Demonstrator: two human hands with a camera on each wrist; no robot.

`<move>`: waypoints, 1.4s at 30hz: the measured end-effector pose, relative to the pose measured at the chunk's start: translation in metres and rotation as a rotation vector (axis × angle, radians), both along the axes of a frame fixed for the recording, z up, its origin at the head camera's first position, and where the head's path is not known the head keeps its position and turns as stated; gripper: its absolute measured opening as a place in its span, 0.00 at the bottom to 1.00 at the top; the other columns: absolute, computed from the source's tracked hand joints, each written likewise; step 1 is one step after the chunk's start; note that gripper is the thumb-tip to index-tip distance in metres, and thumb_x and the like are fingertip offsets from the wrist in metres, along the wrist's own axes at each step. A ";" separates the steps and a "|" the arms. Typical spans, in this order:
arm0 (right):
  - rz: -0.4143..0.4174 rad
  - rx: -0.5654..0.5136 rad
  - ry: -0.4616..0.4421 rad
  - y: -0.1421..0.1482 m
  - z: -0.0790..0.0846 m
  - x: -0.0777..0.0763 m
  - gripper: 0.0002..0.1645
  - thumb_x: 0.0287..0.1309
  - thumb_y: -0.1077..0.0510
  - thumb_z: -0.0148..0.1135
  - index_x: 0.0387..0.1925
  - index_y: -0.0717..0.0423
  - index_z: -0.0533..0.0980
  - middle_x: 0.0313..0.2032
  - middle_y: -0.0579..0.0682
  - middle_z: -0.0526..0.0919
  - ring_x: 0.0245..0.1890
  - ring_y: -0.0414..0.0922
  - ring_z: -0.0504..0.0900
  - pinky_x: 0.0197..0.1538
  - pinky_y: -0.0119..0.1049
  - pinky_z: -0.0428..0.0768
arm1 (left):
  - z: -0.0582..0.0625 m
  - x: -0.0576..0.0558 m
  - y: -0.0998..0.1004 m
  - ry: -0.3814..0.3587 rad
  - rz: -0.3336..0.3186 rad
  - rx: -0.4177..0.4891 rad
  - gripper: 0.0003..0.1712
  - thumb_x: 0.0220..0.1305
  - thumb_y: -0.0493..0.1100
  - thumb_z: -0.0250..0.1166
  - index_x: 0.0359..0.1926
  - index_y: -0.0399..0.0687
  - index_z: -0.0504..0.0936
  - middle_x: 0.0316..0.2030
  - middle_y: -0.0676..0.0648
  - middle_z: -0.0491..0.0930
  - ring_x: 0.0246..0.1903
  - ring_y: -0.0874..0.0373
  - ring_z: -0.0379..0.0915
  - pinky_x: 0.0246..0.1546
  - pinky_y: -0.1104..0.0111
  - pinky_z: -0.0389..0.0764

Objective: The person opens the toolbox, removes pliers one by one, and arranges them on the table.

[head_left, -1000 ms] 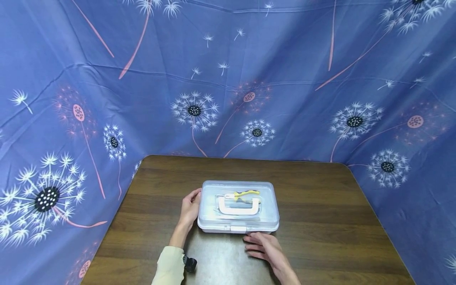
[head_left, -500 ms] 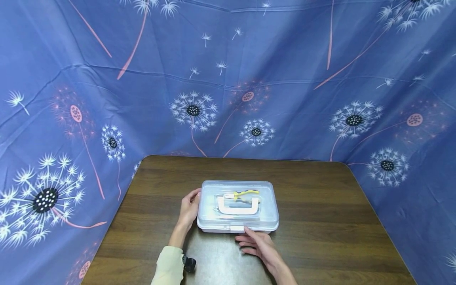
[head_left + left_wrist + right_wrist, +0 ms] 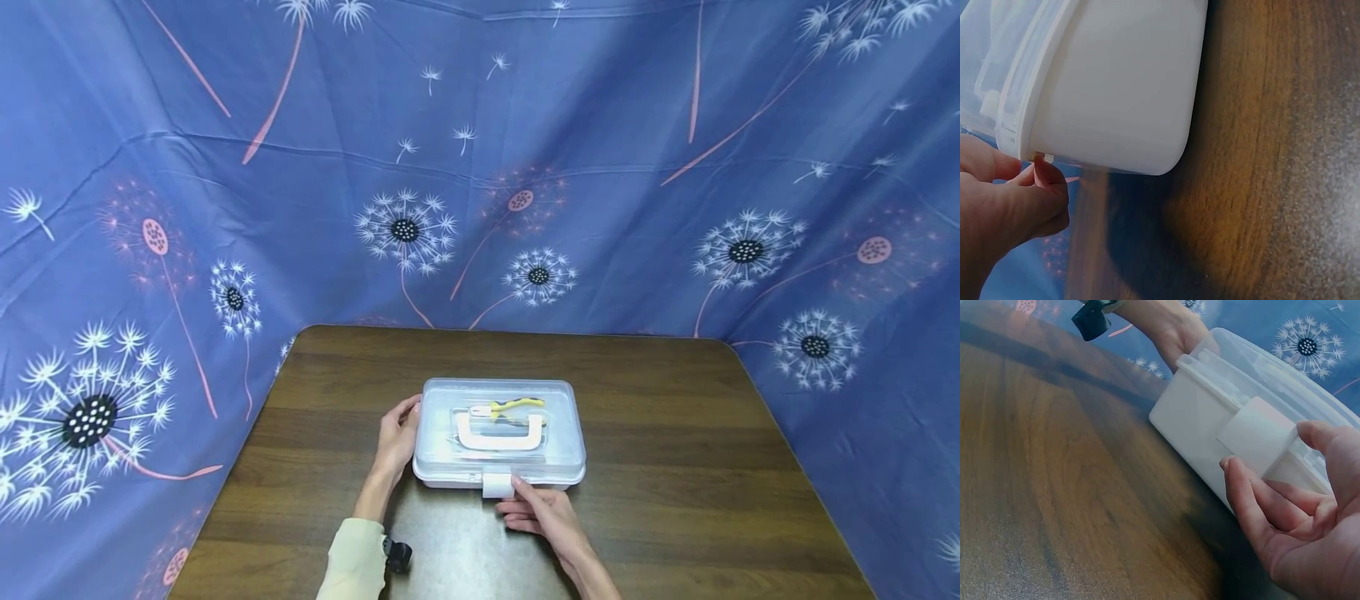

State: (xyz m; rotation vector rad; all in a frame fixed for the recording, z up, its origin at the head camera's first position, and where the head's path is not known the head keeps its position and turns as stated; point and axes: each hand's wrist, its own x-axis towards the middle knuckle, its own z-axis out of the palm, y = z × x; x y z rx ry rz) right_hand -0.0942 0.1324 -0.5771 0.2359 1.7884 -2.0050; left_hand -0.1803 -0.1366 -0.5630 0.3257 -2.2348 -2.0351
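A white plastic storage box (image 3: 1122,81) with a clear lid (image 3: 446,400) stands on the table. On top is a white handle (image 3: 498,443), and yellow-handled pliers (image 3: 525,403) show through the lid. At the box's left end my left hand (image 3: 395,437) grips the rim; in the left wrist view its fingers curl at the lid's edge. My right hand (image 3: 551,521) is at the front, its thumb and forefinger pinching the white latch (image 3: 1260,436). The latch stands tilted out from the box's front wall. In the head view the thumb lies over its right edge.
The dark wooden table (image 3: 675,467) spreads around the box on all sides. A blue dandelion-print cloth (image 3: 637,125) hangs behind the table and along both sides. A small black device (image 3: 397,554) is strapped at the left wrist.
My right hand has moved left and up from the box's front right to the latch. The latch has swung outward from the front wall. My left hand keeps its place.
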 end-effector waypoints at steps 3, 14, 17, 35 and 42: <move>-0.001 0.008 -0.004 0.000 0.002 0.000 0.36 0.70 0.41 0.62 0.50 0.77 0.80 0.39 0.62 0.89 0.37 0.47 0.89 0.43 0.37 0.86 | 0.000 -0.001 -0.001 -0.006 -0.005 -0.008 0.20 0.80 0.34 0.50 0.64 0.25 0.74 0.57 0.30 0.79 0.46 0.58 0.74 0.43 0.75 0.75; 0.079 -0.043 0.075 0.005 0.001 0.002 0.25 0.73 0.55 0.60 0.55 0.77 0.77 0.46 0.65 0.87 0.40 0.46 0.87 0.47 0.37 0.85 | -0.001 0.000 -0.001 -0.010 0.004 0.008 0.20 0.80 0.37 0.52 0.64 0.30 0.76 0.58 0.32 0.79 0.49 0.52 0.75 0.44 0.75 0.76; 0.111 -0.051 0.112 0.010 0.000 0.001 0.25 0.71 0.61 0.60 0.58 0.80 0.74 0.45 0.61 0.87 0.41 0.42 0.86 0.47 0.35 0.84 | -0.002 0.000 0.000 -0.008 0.001 0.016 0.20 0.80 0.37 0.53 0.64 0.31 0.77 0.57 0.33 0.80 0.47 0.53 0.75 0.44 0.73 0.77; 0.213 0.105 0.206 0.011 -0.015 -0.008 0.17 0.67 0.63 0.66 0.42 0.80 0.81 0.31 0.68 0.87 0.26 0.45 0.87 0.32 0.39 0.87 | -0.001 0.002 -0.003 -0.032 0.003 0.021 0.20 0.80 0.37 0.53 0.65 0.33 0.77 0.60 0.35 0.79 0.52 0.50 0.75 0.46 0.73 0.76; 0.163 0.196 0.183 0.003 -0.015 -0.009 0.22 0.70 0.56 0.65 0.31 0.76 0.83 0.25 0.62 0.87 0.19 0.42 0.85 0.25 0.38 0.85 | 0.000 0.002 -0.003 -0.033 0.002 0.017 0.20 0.80 0.37 0.52 0.65 0.31 0.76 0.59 0.34 0.79 0.52 0.49 0.75 0.46 0.73 0.76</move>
